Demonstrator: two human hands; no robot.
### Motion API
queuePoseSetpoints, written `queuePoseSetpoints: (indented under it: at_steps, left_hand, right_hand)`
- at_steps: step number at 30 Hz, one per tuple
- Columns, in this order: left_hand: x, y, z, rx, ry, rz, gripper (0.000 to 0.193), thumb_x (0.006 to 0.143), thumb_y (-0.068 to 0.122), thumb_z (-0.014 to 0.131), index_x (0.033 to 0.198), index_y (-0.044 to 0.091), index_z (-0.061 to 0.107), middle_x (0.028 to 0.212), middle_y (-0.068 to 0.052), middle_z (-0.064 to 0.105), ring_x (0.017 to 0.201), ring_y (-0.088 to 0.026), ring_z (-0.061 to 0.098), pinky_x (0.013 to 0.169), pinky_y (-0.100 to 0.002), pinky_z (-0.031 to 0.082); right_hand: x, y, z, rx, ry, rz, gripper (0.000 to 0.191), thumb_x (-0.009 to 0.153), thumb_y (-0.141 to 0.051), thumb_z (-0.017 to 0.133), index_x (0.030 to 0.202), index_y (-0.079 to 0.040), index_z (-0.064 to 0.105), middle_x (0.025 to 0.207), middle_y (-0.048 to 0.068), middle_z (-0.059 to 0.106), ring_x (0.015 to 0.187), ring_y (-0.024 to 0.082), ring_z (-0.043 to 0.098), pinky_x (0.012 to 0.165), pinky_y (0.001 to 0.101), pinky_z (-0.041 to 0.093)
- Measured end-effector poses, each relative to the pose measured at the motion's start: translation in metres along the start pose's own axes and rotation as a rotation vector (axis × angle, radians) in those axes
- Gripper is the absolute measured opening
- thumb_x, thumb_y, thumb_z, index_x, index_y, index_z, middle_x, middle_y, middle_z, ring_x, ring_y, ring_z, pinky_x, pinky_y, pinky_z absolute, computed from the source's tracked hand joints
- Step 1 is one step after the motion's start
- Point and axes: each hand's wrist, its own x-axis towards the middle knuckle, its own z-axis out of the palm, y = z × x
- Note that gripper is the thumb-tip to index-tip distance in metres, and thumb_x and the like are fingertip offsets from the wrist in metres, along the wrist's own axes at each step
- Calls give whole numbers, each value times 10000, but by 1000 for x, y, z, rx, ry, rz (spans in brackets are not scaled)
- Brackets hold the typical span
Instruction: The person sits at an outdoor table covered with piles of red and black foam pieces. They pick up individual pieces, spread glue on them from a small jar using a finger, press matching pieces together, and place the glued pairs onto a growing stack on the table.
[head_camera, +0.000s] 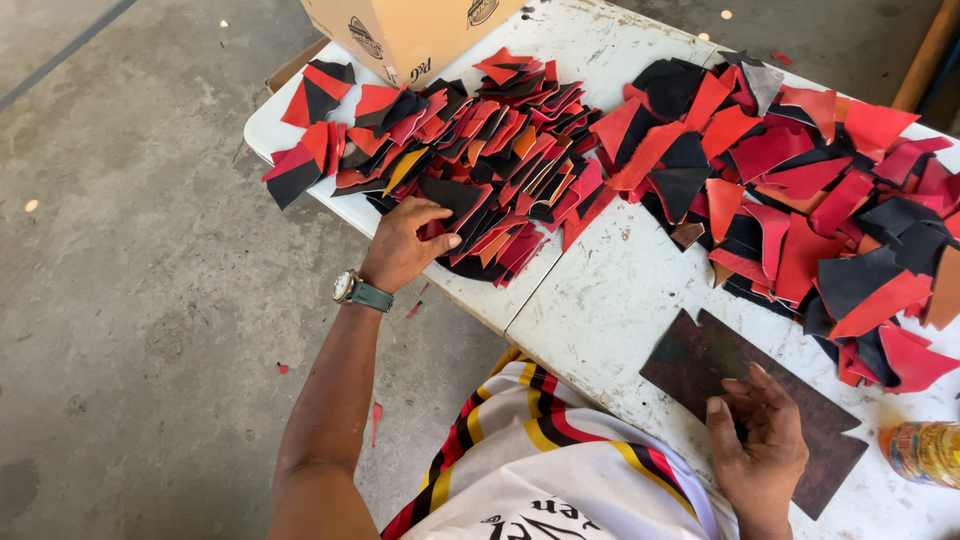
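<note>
My left hand (408, 243), with a watch on its wrist, rests on the near edge of a stacked spread of red, black and orange leather pieces (470, 140), its fingers curled on a red and black piece. My right hand (757, 438) lies on a dark brown flat leather sheet (700, 355) near the table's front edge, fingers bent and pressing on the sheet. A second, looser heap of red and black cut pieces (800, 200) covers the right side of the white table (600, 300).
A cardboard box (400, 30) stands at the table's far left corner. A bottle with a yellow and orange label (925, 452) lies at the right edge. Grey concrete floor (130, 250) with small red scraps lies to the left.
</note>
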Motion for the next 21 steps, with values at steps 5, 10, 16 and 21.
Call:
queuePoseSetpoints:
  at_steps: [5, 10, 16, 21]
  left_hand:
    - [0, -2, 5, 136, 54, 116, 274, 873, 164, 765, 1107, 24, 739, 1055, -128, 713, 841, -266, 715, 739, -376, 598]
    - [7, -6, 5, 267, 263, 128, 182, 949, 99, 687, 1097, 8, 742, 944, -131, 715, 747, -290, 702, 644, -390, 584]
    - [15, 6, -28, 283, 525, 248, 154, 980, 65, 660, 1103, -14, 708, 944, -138, 697, 784, -294, 694, 671, -391, 569]
    - [15, 78, -29, -204, 308, 120, 131, 959, 51, 632, 1048, 1, 713, 786, -75, 697, 611, -167, 621, 545, -308, 482]
  right_hand:
    - [0, -4, -5, 9, 10, 7, 557, 932, 11, 699, 1450, 46, 496, 1187, 163, 678, 985, 153, 677, 823, 270, 555]
    - [1, -3, -7, -45, 6, -5, 551, 929, 0, 709, 1437, 40, 502, 1183, 161, 680, 975, 157, 681, 820, 272, 563]
    - [1, -6, -3, 0, 43, -11, 528, 959, 7, 699, 1453, 33, 514, 1171, 144, 686, 962, 139, 670, 828, 258, 554]
    - [11, -28, -5, 169, 54, -49, 564, 961, 16, 694, 1482, 16, 478, 1183, 131, 664, 1024, 139, 652, 916, 283, 539]
